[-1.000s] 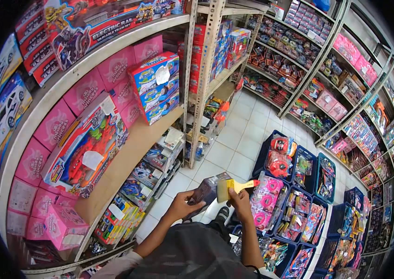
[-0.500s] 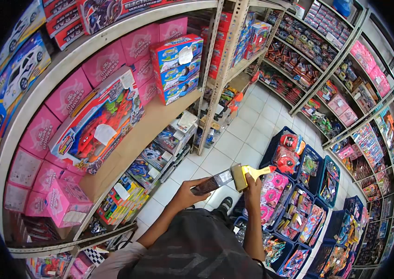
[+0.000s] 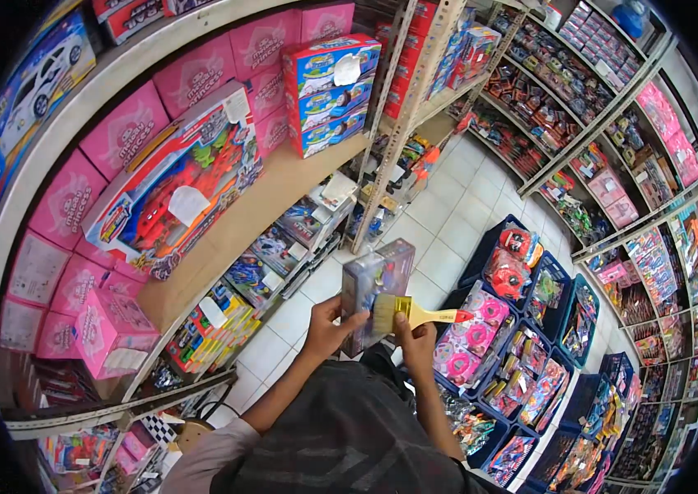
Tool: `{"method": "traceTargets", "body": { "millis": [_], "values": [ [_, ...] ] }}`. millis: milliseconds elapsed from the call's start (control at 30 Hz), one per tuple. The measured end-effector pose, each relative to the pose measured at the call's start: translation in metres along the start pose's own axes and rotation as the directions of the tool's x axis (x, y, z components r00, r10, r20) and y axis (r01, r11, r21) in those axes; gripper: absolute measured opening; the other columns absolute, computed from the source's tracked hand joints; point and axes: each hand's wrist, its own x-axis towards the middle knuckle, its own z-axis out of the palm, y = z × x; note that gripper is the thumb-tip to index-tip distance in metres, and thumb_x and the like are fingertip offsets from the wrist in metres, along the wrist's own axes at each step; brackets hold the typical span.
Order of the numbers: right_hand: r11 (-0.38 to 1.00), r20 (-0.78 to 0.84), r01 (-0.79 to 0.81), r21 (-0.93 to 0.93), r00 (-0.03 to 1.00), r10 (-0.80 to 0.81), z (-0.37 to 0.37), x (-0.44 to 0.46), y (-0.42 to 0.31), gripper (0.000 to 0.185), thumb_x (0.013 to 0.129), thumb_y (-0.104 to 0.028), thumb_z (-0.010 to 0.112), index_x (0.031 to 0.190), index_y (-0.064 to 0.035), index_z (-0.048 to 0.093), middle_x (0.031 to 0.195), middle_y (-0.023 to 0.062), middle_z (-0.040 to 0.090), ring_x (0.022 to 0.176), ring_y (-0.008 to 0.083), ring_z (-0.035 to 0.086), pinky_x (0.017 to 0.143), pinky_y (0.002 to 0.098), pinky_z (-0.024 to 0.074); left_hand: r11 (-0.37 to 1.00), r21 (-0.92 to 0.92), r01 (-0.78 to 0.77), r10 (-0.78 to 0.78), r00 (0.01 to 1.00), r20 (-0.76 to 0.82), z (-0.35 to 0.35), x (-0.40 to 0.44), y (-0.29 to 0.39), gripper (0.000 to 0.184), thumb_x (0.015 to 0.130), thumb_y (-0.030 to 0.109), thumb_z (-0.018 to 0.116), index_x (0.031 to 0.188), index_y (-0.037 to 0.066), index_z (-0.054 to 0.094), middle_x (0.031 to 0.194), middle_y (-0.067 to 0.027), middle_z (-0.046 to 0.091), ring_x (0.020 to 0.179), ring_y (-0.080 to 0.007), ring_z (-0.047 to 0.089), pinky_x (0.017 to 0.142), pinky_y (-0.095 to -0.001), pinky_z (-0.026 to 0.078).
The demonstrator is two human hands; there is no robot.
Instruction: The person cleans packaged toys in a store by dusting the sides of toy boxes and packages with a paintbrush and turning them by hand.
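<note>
My left hand (image 3: 328, 325) is closed on the left side of a clear-fronted toy box (image 3: 378, 267), which stands tilted up in front of my body. What is inside the box is too blurred to name. A flat paintbrush (image 3: 427, 315) with a yellow handle and a red tip is gripped in my right hand (image 3: 415, 342). Its wide pale bristles lie over the lower right face of the box and seem to touch it.
Left of me a shelf (image 3: 283, 189) carries pink boxes (image 3: 130, 140), a large red toy box (image 3: 180, 198) and stacked blue-red boxes (image 3: 332, 95). An upright metal post (image 3: 386, 156) stands ahead. Blue baskets (image 3: 480, 263) of packaged toys sit on the tiled floor (image 3: 439, 218) at right.
The box has turned from edge-on to show its broad face and has risen slightly. My right hand has brought the brush left and down, with its bristles now over that face.
</note>
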Motion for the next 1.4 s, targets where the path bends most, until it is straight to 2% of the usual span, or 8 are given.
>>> {"method": "traceTargets", "body": {
  "millis": [300, 400, 500, 700, 833, 1200, 1300, 1400],
  "values": [
    [0.990, -0.047, 0.084, -0.110, 0.995, -0.089, -0.005, 0.008, -0.013, 0.029, 0.090, -0.023, 0.070, 0.104, 0.0003, 0.059, 0.081, 0.0031, 0.064, 0.061, 0.0081, 0.057, 0.051, 0.0237, 0.0438, 0.999, -0.037, 0.036, -0.044, 0.970, -0.238, -0.021, -0.014, 0.011, 0.019, 0.091, 0.017, 0.067, 0.091, -0.002, 0.066, 0.070, 0.0023, 0.061, 0.061, -0.0022, 0.054, 0.053, -0.0197, 0.041],
    [0.974, 0.330, 0.107, -0.202, 0.943, -0.035, 0.007, 0.005, -0.055, 0.032, 0.089, -0.020, 0.070, 0.109, 0.0035, 0.060, 0.093, 0.0068, 0.068, 0.082, 0.0131, 0.065, 0.070, 0.0282, 0.0518, 0.997, -0.078, 0.013, -0.033, 0.963, -0.269, -0.023, -0.019, 0.021, 0.022, 0.092, 0.019, 0.065, 0.083, -0.001, 0.065, 0.069, 0.0038, 0.058, 0.059, -0.0013, 0.049, 0.051, -0.0206, 0.036],
    [0.800, 0.676, 0.331, -0.500, 0.726, 0.122, 0.007, -0.002, -0.097, 0.036, 0.083, -0.033, 0.076, 0.094, 0.0011, 0.068, 0.072, 0.0080, 0.066, 0.063, 0.0133, 0.062, 0.056, 0.0274, 0.0453, 0.994, -0.098, -0.042, 0.001, 0.924, -0.382, -0.015, -0.025, 0.017, 0.023, 0.093, 0.021, 0.064, 0.081, 0.001, 0.066, 0.068, 0.0065, 0.055, 0.059, -0.0004, 0.044, 0.052, -0.0199, 0.032],
    [0.897, 0.332, 0.200, -0.395, 0.941, -0.064, -0.015, 0.004, -0.074, 0.039, 0.084, -0.037, 0.075, 0.085, 0.0013, 0.069, 0.063, 0.0056, 0.063, 0.053, 0.0083, 0.053, 0.046, 0.0271, 0.0352, 0.984, -0.177, -0.030, -0.046, 0.910, -0.412, 0.002, -0.023, 0.012, 0.022, 0.093, 0.021, 0.064, 0.083, 0.001, 0.067, 0.069, 0.0069, 0.055, 0.059, 0.0003, 0.044, 0.052, -0.0197, 0.032],
    [0.737, 0.628, 0.333, -0.588, 0.762, 0.156, -0.042, -0.004, -0.088, 0.047, 0.083, -0.043, 0.074, 0.078, 0.0025, 0.066, 0.054, 0.0052, 0.055, 0.048, 0.0100, 0.047, 0.044, 0.0294, 0.0334, 0.990, -0.143, 0.015, -0.076, 0.900, -0.429, 0.022, -0.019, 0.015, 0.024, 0.094, 0.022, 0.063, 0.080, 0.002, 0.066, 0.067, 0.0069, 0.054, 0.058, 0.0004, 0.043, 0.051, -0.0198, 0.030],
    [0.880, 0.411, 0.103, -0.463, 0.905, 0.110, -0.115, -0.040, -0.076, 0.043, 0.087, -0.041, 0.071, 0.090, 0.0012, 0.068, 0.060, -0.0013, 0.054, 0.052, 0.0066, 0.044, 0.047, 0.0263, 0.0334, 0.996, -0.045, 0.080, -0.086, 0.985, -0.148, 0.080, -0.013, 0.010, 0.027, 0.093, 0.025, 0.065, 0.077, 0.002, 0.064, 0.066, 0.0057, 0.055, 0.057, -0.0008, 0.045, 0.051, -0.0198, 0.033],
    [0.871, 0.099, -0.049, -0.489, 0.989, 0.112, -0.138, -0.046, -0.055, 0.042, 0.086, -0.039, 0.072, 0.093, 0.0019, 0.068, 0.062, -0.0017, 0.055, 0.056, 0.0058, 0.047, 0.049, 0.0255, 0.0360, 0.993, -0.031, 0.111, -0.114, 0.989, -0.090, 0.098, -0.017, 0.017, 0.027, 0.093, 0.025, 0.065, 0.081, 0.000, 0.066, 0.069, 0.0038, 0.059, 0.058, -0.0014, 0.048, 0.052, -0.0192, 0.036],
    [0.943, 0.300, 0.029, -0.331, 0.951, 0.076, -0.148, -0.065, -0.067, 0.055, 0.082, -0.048, 0.074, 0.077, 0.0053, 0.061, 0.059, 0.0059, 0.053, 0.055, 0.0112, 0.047, 0.048, 0.0293, 0.0365, 0.990, -0.029, 0.137, -0.138, 0.990, -0.032, 0.108, -0.018, 0.013, 0.028, 0.093, 0.026, 0.065, 0.086, -0.001, 0.067, 0.072, 0.0025, 0.061, 0.060, -0.0020, 0.050, 0.053, -0.0188, 0.037]
  ]
}}
